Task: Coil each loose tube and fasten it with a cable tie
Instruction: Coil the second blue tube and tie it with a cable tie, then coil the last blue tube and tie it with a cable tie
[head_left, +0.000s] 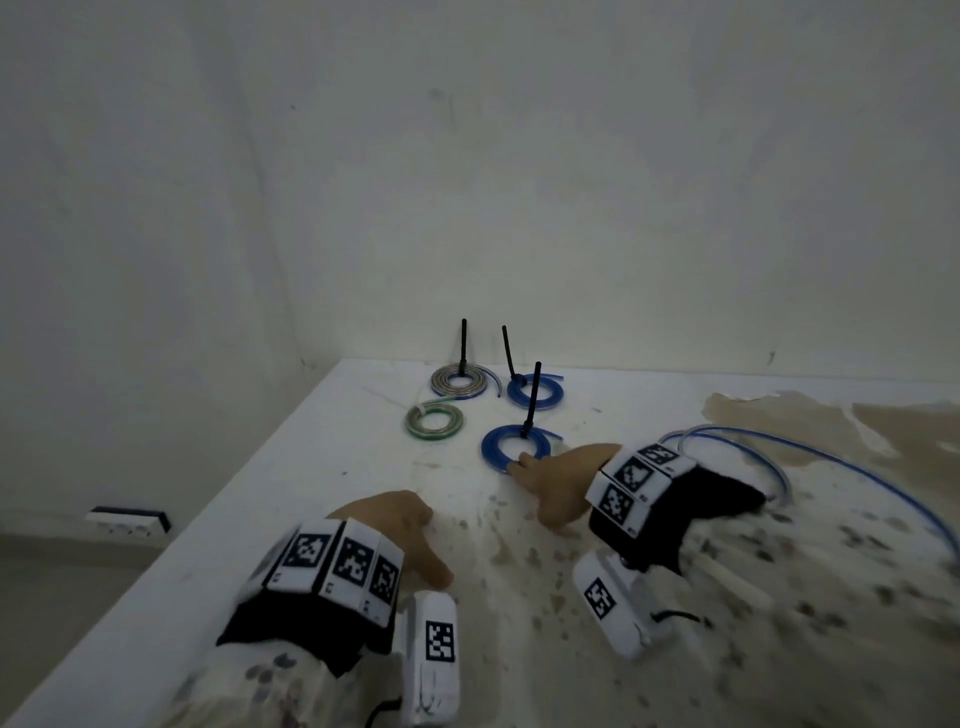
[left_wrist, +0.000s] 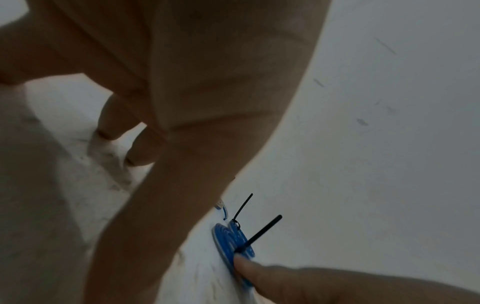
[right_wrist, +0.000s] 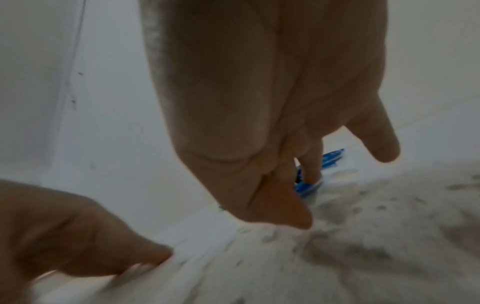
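Blue coil (head_left: 514, 448) is light, springy tubing; hold it at the cable tie (head_left: 531, 402). Right hand (head_left: 558, 483) touches its rim with relaxed fingertips, gripping nothing; left hand (head_left: 395, 530) rests loosely on the worktop (head_left: 311, 493), empty.

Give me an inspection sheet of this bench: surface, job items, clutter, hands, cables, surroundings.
Surface: white table, stained and speckled brown toward the right.
Job's things: four tied coils; near blue coil, far blue coil, grey coil, green coil. Three carry upright black cable ties. One loose blue tube uncoiled at right.
Clutter: nothing seen.
Hands: right hand fingertips touch the near blue coil; left hand rests on the table, holding nothing.
Cables: nothing seen.
Surroundings: bare white wall; socket strip low at left.
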